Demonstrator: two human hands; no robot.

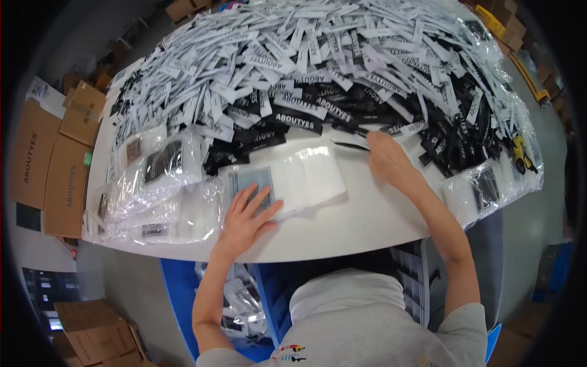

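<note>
Fingers [260, 199] of the left hand [244, 220] are spread wide and flat, pressing down on the near end of a stack of clear flat bags [287, 177] — prob. to keep the slippery plastic from sliding. The stack sits on the white surface [354, 226], just in front of the big label heap. Right hand [388, 160] is to the right of the stack, at the heap's near edge; its fingers reach onto a thin black strip [351, 145] lying on the surface. Can't tell if they pinch it or only touch, as the tips are hidden from this angle.

Behind the stack: the heap of black and white label strips [318, 73] covers most of the surface, black ones nearest the stack, white further back, so loose strips crowd the working gap. Left of the stack: filled clear packets [153, 177] piled up, touching its edge. Far right of it, another filled packet [483, 189] near the rim. Well left of the stack, off the surface, cardboard boxes [55, 165]. Below it, a blue bin [183, 293] w/ more packets.
</note>
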